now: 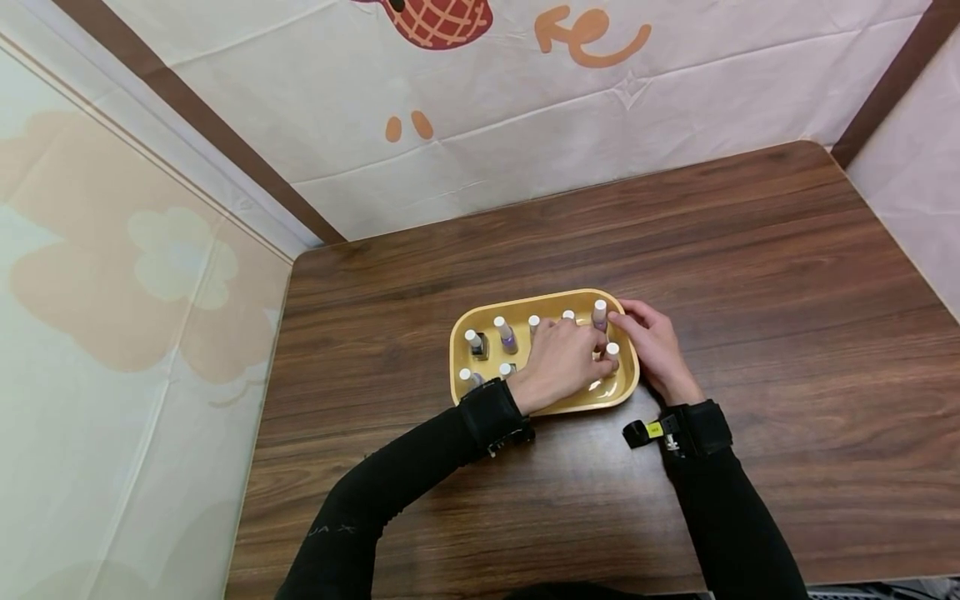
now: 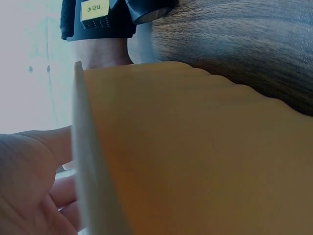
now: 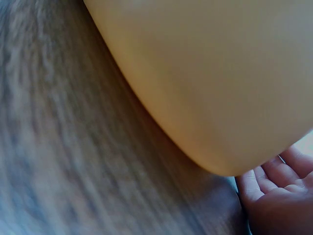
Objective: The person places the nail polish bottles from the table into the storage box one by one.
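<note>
A yellow tray (image 1: 468,317) holds several nail polish bottles with white caps, standing in two rough rows. My left hand (image 1: 566,358) reaches over the tray's near side and pinches a nail polish bottle (image 1: 612,352) near the right end between thumb and fingers. At the tray's right end, my right hand (image 1: 660,346) grips the rim, thumb over the edge and other fingers along the outside. Just by that thumb stands another bottle (image 1: 599,312). The left hand hides part of the bottles. Both wrist views are mostly filled by the tray's outer wall (image 2: 195,147).
The tray stands on a brown wood-grain table (image 1: 750,275). A printed curtain (image 1: 510,117) hangs behind the table, and a pale flowered panel (image 1: 135,333) borders it at left. A black strap end (image 1: 637,433) sticks out from the right wrist.
</note>
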Demonstrator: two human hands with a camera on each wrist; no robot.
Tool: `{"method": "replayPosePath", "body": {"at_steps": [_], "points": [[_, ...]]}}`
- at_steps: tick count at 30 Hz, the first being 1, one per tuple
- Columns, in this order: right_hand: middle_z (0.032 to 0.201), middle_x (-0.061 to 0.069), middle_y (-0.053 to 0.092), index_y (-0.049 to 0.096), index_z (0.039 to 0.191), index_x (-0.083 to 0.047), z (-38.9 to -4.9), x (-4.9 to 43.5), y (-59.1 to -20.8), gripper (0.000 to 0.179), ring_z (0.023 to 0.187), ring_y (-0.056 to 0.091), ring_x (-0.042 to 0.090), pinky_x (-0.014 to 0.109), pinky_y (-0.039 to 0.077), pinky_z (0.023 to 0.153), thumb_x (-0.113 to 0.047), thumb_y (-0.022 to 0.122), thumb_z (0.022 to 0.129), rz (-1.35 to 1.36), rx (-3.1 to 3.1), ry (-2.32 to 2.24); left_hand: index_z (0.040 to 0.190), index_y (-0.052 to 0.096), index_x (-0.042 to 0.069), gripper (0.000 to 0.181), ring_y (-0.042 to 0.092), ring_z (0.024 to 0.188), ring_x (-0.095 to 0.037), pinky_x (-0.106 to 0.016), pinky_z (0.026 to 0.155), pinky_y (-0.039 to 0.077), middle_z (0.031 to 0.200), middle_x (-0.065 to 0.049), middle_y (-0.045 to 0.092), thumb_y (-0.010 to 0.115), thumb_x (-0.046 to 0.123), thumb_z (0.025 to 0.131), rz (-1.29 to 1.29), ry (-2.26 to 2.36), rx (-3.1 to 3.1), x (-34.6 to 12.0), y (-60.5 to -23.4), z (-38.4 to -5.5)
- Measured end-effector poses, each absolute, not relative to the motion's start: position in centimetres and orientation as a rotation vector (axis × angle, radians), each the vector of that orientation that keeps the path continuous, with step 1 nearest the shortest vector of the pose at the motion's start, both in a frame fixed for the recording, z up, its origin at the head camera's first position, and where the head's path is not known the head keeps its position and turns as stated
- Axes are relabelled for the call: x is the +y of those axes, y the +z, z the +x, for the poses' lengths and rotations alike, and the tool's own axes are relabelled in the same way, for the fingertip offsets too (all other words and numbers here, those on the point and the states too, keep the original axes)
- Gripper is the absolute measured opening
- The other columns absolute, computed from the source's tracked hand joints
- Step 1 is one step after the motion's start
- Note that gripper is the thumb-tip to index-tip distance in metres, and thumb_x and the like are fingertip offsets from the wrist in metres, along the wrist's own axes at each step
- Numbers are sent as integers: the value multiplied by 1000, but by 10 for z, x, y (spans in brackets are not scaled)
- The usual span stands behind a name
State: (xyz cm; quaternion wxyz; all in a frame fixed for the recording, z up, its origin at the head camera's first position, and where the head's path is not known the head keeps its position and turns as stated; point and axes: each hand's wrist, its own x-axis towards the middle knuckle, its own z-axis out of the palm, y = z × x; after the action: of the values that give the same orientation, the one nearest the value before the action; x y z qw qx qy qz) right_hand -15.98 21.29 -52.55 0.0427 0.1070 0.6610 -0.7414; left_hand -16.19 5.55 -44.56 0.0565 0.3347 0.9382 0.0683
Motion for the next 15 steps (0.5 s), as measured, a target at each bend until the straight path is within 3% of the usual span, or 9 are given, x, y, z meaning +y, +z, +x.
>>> {"method": "replayPosePath", "body": {"at_steps": [8, 15], "points": [[95, -9, 64, 58, 125, 0, -162, 214, -525, 40, 85, 64, 4, 19, 54, 73, -24, 63, 94, 334, 2024, -2260, 79, 71, 30, 19, 54, 63, -9, -33, 65, 41, 58, 14, 56, 67, 48, 86, 1027, 208, 2847, 56, -446, -164], [94, -9, 63, 58, 124, -1, -165, 216, -524, 40, 85, 63, 5, 19, 54, 74, -26, 63, 94, 324, 2027, -2257, 79, 71, 31, 18, 56, 66, -9, -36, 73, 43, 58, 15, 56, 67, 47, 85, 1013, 201, 2844, 57, -445, -165]]}}
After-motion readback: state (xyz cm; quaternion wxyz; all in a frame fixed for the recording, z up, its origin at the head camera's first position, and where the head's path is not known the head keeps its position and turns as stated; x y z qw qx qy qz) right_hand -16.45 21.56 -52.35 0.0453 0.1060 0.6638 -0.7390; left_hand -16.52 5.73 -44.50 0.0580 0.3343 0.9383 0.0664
